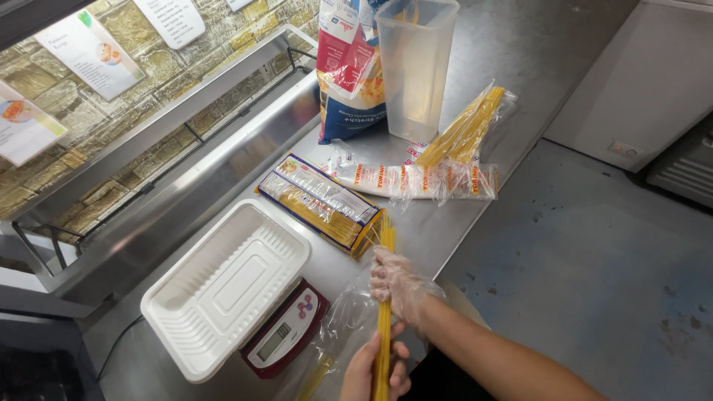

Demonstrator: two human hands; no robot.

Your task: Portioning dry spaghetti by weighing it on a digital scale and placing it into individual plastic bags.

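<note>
My right hand, in a thin clear glove, grips a bundle of dry yellow spaghetti near its upper part. My left hand, bare, holds the lower part of the same bundle at the bottom edge of the view. The bundle stands nearly upright over a clear plastic bag that lies beside a red kitchen scale. A white foam tray rests on the scale. An opened spaghetti packet lies just beyond my right hand, its open end toward the bundle.
On the steel counter stand a tall clear plastic container and a red, white and blue bag. More spaghetti in clear wrap and a flat empty wrapper lie near the counter's right edge. A steel shelf runs along the left.
</note>
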